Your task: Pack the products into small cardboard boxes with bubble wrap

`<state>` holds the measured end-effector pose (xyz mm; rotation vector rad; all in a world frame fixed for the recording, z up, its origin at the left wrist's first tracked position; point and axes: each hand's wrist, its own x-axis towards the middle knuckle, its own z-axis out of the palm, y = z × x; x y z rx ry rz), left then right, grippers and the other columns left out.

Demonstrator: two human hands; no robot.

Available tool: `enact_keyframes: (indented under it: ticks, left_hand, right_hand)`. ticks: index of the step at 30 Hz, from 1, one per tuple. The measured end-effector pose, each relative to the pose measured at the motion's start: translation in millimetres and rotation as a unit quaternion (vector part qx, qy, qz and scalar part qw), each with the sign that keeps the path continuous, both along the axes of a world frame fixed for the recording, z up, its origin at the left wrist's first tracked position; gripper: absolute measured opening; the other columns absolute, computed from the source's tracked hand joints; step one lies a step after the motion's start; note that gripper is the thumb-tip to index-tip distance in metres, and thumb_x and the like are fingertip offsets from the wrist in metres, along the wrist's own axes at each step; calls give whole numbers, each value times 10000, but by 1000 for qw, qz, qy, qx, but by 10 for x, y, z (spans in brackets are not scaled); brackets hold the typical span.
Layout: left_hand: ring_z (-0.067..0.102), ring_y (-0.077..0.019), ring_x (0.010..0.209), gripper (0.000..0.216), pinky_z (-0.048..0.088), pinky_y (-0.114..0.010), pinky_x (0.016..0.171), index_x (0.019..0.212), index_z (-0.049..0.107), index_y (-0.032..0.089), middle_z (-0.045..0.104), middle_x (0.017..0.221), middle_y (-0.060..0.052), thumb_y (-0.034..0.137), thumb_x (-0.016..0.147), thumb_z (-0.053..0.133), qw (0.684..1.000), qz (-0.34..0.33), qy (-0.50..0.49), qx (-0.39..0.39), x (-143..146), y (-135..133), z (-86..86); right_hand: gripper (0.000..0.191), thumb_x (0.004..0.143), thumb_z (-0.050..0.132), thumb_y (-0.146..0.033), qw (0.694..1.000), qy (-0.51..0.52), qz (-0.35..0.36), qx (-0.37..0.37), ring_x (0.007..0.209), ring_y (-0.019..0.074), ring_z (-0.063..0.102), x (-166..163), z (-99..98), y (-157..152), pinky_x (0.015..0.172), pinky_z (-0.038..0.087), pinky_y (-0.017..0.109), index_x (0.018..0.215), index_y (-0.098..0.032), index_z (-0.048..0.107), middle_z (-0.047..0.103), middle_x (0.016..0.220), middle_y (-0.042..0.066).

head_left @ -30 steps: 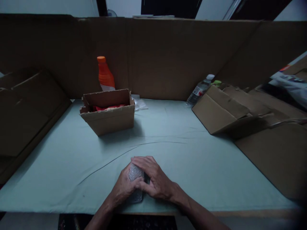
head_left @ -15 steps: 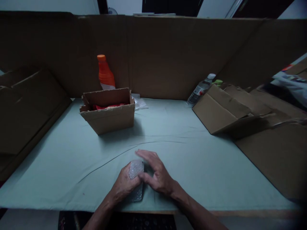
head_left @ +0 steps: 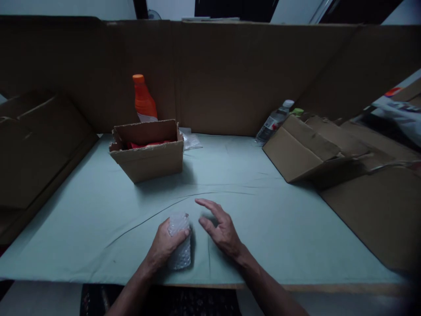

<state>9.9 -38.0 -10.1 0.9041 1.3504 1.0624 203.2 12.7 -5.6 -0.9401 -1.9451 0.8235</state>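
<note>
My left hand [head_left: 164, 243] is closed around a small bundle wrapped in bubble wrap [head_left: 180, 256], held upright on the pale green table cover [head_left: 98, 219] near the front edge. A little to the right, my right hand [head_left: 219, 226] hovers just above the cover with its fingers spread, holding nothing and not touching the bundle.
An open cardboard box [head_left: 148, 151] with something red inside stands at the back left, an orange bottle [head_left: 143, 98] behind it. A clear plastic bag [head_left: 190, 140] lies beside the box. At the right lie a tilted cardboard box [head_left: 305, 151] and a water bottle [head_left: 272, 123]. Cardboard walls surround the table.
My right hand has let go of the bubble-wrapped bundle and moved off to the right with fingers spread. The left hand has kept hold and shifted the bundle slightly left.
</note>
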Motion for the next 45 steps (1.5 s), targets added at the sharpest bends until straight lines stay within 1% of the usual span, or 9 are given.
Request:
enact_keyframes:
  ticks: [3,8,11,20,25,30,35,40,45]
  left_hand:
    - [652,-210,816,639,505,-297,774,1223,679,156,736,955,-66,448,674,826,998,46,-34,-11,-44,-4,25]
    - [659,-181,807,830,517,-277,774,1415,498,172,722,929,-38,449,705,826,992,82,-93,30,-2,14,78]
    - [683,-197,842,826,529,-301,832,1425,472,167,737,956,-57,444,725,813,990,87,-102,44,47,14,110]
    - [686,-201,879,856,541,-304,825,1441,454,176,718,1142,-101,462,716,807,986,125,-100,41,75,17,48]
    - [674,-200,876,822,529,-296,821,1438,472,161,721,1094,-88,461,743,791,992,80,-86,40,5,5,-4]
    - [672,-211,895,837,515,-286,815,1413,504,126,728,1041,-93,450,711,823,993,69,-88,29,-118,-15,-33]
    - [670,-217,923,873,508,-308,861,1438,476,141,720,1068,-99,429,697,838,986,92,-136,30,-113,2,-88]
    - [640,-183,832,754,503,-270,787,1340,581,137,714,957,-67,430,693,834,994,34,-100,12,-88,-10,-38]
    - [608,-176,758,720,500,-271,710,1252,629,136,698,916,-55,445,638,843,997,-1,-71,13,-63,-13,25]
  right_hand:
    - [357,955,604,-365,998,14,-32,-54,1112,243,655,77,-57,-13,1000,513,449,1294,-253,616,710,1219,91]
    - [576,917,642,-493,987,38,61,-145,1134,260,654,-26,-162,-141,1011,510,469,1405,-213,520,694,1238,123]
    - [707,881,682,-503,979,51,92,-173,1160,264,645,-128,-185,-182,1032,492,459,1468,-193,438,681,1251,133]
    - [731,865,693,-361,962,82,119,-231,1050,239,663,-261,-221,-220,953,512,404,1498,-181,374,693,1186,115]
    - [652,860,683,-309,958,106,72,-255,873,182,655,-216,-158,-168,837,523,329,1455,-197,440,699,958,32]
    - [320,847,699,-298,966,109,29,-232,877,182,655,-114,-64,-50,834,519,326,1153,-205,682,712,961,45]
    - [234,874,669,-304,973,106,27,-201,824,176,653,-106,-13,-14,788,534,329,1084,-205,705,736,999,60]
    - [357,911,650,-358,989,54,57,-122,1136,241,618,-78,128,26,899,527,372,1249,-243,650,669,1266,92]
    - [618,957,598,-470,995,29,84,-46,1341,278,496,-129,268,76,1023,481,453,1512,-280,402,515,1488,118]
